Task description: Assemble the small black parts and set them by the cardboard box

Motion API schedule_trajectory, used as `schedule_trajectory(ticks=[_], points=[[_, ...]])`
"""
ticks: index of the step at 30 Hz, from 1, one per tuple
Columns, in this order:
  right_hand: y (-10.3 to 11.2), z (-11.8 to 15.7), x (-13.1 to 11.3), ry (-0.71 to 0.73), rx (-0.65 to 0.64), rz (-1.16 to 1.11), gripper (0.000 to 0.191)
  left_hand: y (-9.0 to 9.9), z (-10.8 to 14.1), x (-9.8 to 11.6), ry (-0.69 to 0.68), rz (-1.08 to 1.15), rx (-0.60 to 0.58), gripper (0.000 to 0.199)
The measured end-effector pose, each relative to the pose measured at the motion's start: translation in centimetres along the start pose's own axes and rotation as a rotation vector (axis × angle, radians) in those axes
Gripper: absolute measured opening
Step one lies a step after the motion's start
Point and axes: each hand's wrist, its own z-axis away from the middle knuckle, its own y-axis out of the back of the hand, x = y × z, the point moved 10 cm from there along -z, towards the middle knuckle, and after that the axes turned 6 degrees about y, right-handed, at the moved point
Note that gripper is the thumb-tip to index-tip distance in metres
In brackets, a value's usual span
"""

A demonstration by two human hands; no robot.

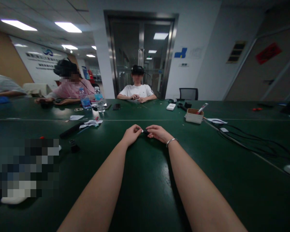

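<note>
Both hands are close together over the middle of the green table [145,174]. My right hand [158,132] has its fingers closed on a small black object [146,132]. On the left, my left hand [132,133] pinches a small light, metallic-looking tip at that object's left end. What the object is cannot be made out, and part of it is hidden by the fingers. A silver bracelet [171,141] circles the right wrist.
Left of my hands lie a black cylinder [71,130], a small dark item [73,146] and crumpled papers [90,123]. Bottles [100,101] stand farther back. A small box [194,116] and black cables [251,138] are at right. Other people sit across the table.
</note>
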Motion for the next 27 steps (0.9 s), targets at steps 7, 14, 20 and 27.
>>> schedule_trajectory(ticks=[7,14,20,27], points=[[0.1,-0.1,0.0,0.021,0.014,-0.011,0.015,0.0,0.0,0.0,0.003,0.044,-0.011,0.021],[-0.1,-0.1,0.0,0.008,0.002,-0.007,0.017,0.1,-0.1,0.2,-0.027,0.129,-0.017,0.021],[-0.3,-0.2,0.2,-0.019,-0.005,0.054,0.017,0.5,0.1,0.4,-0.006,0.079,-0.006,0.022],[-1.8,-0.7,-0.1,-0.024,-0.049,0.183,0.021,0.9,-0.1,0.3,-0.02,0.084,0.04,0.023]])
